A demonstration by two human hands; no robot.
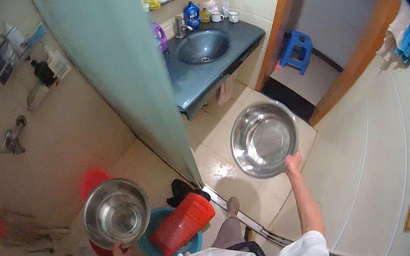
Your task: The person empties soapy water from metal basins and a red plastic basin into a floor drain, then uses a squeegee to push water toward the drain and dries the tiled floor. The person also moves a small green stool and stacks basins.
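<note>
My right hand (293, 162) grips the rim of a shiny stainless steel basin (265, 137), its inside facing up, above the tiled floor. In my left hand (121, 255) is the near rim of a second metal basin (117, 214), held at the lower left. Beside that basin, a red ribbed plastic bucket (184, 223) lies tilted in a blue plastic basin (149, 239). Parts of red plastic containers (95, 183) show behind and below the left basin, largely hidden by it.
A frosted glass partition (120, 54) stands at left above a metal floor track (218, 197). Beyond are a dark washbasin counter (183, 84), a doorway with a blue plastic stool (297, 52), and towels (408, 37) on the right wall. Dark shoes (181, 190) lie near the bucket.
</note>
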